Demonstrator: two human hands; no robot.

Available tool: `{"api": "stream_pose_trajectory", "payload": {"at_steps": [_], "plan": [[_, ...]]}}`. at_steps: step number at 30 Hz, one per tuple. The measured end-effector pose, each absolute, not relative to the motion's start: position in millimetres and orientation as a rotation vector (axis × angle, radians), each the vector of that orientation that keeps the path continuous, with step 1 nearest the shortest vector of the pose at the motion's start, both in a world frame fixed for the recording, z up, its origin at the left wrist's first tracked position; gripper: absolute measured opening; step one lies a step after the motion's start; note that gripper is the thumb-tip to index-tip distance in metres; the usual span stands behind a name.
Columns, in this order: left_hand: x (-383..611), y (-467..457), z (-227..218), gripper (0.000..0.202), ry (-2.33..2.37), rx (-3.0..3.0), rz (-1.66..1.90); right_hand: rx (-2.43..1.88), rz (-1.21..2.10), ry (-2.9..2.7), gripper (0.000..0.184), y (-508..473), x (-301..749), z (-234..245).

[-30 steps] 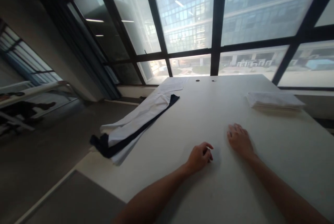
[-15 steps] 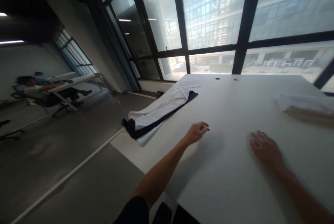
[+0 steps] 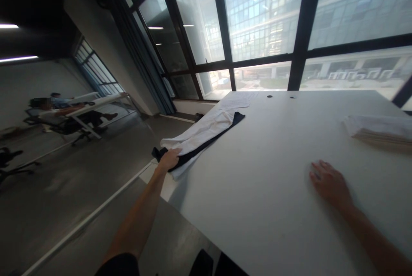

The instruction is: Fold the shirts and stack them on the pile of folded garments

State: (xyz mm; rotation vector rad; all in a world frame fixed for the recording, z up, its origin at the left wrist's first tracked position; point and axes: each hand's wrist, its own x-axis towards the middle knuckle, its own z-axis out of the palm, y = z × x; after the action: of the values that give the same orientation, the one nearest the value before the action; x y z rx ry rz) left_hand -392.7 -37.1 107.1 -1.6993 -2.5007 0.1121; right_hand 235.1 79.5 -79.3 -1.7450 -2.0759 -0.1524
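Cloth [image 3: 206,130] along left edge of table [image 3: 257,190], long way from near corner to far side. Left hand [image 3: 169,159] on near end, fingers bent, grip unclear. Right hand [image 3: 330,181] flat, fingers spread, mid-table, well apart.

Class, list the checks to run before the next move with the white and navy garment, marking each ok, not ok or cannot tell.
1. Left hand on the garment at its near end: ok.
2. Left hand's grip closed on cloth: cannot tell.
3. Right hand flat on the table, apart from garment: ok.
4. Folded white stack apart from garment: ok.
5. Garment wholly on table: not ok, dark end overhangs edge.
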Motion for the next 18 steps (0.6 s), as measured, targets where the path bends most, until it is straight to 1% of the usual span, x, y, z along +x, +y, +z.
{"api": "stream_pose_trajectory", "payload": {"at_steps": [2, 3, 7, 11, 15, 18], "plan": [[-388, -35, 114, 0.048, -2.522, -1.646, 0.093, -1.752, -0.149, -2.075, 0.055, 79, 234, -78], [-383, -33, 118, 0.047, -2.535, -1.614, 0.074, -1.757, -0.149, -2.075, 0.054, 79, 234, -77], [-342, -21, 138, 0.045, -2.483, -1.629, 0.017, -1.762, -0.154, -2.08, 0.053, 80, 234, -76], [-272, -14, 148, 0.041, -2.404, -1.767, -0.003, -1.745, -0.145, -2.079, 0.054, 81, 236, -76], [-187, -15, 141, 0.035, -2.35, -1.956, -0.025, -1.728, -0.141, -2.083, 0.055, 81, 237, -77], [-122, -18, 121, 0.028, -2.306, -2.138, -0.065, -1.733, -0.15, -2.088, 0.055, 81, 237, -77]]}}
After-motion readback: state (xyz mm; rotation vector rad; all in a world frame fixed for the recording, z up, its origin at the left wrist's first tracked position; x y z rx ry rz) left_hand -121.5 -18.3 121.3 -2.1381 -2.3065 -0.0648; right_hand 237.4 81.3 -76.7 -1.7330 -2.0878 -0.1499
